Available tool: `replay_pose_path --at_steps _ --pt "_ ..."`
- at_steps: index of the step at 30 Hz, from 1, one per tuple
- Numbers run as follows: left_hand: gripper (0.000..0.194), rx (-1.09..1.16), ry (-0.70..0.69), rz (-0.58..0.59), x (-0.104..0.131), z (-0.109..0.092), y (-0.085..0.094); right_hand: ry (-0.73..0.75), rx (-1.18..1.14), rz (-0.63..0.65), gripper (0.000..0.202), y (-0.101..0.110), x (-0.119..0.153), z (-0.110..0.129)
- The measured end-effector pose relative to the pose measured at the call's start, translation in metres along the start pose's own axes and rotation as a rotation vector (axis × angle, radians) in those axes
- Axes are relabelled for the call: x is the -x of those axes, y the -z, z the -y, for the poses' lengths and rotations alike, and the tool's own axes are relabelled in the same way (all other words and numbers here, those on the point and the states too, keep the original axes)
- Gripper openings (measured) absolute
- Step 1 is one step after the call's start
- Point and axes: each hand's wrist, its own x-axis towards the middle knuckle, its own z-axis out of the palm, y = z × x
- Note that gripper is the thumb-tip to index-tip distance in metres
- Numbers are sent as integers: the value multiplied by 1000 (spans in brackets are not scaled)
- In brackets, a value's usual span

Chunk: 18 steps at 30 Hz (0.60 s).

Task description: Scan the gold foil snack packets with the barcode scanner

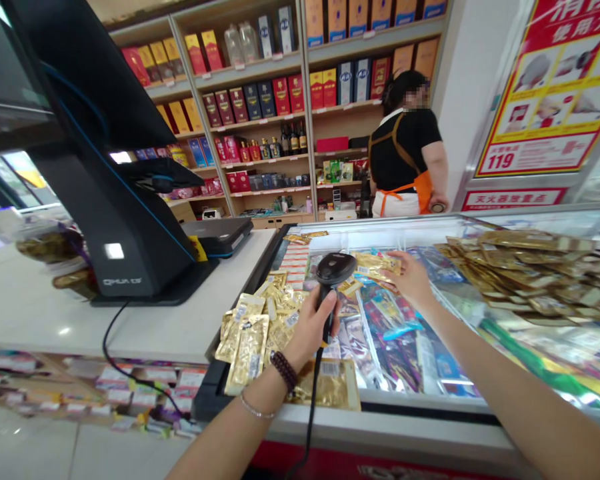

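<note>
My left hand is wrapped round the handle of a black barcode scanner, its head tilted up and its cable hanging down over the freezer's front edge. In my right hand a gold foil packet is pinched at its right end, level with the scanner head and just right of it. A heap of similar gold packets lies on the glass freezer top left of my left hand. One larger gold packet lies below that hand, partly hidden by my wrist and the cable.
A pile of gold packets covers the freezer's right side. On the white counter at left stand a checkout terminal and a flat scale. A person in an orange apron stands behind the freezer, near shelves of boxes.
</note>
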Motion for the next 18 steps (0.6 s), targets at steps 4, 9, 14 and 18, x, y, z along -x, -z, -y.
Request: replay_pose_path --at_steps 4,9,14,18 --pt "67 -5 28 55 2 -1 -2 -96 -228 -21 40 -5 5 9" --pt "67 -5 59 95 3 1 -2 -123 -442 -86 46 -15 5 19" --pt "67 4 57 79 2 2 -2 -102 -525 -79 40 -17 7 28" --pt "68 9 56 57 3 2 -2 -100 -514 -41 35 -19 10 28"
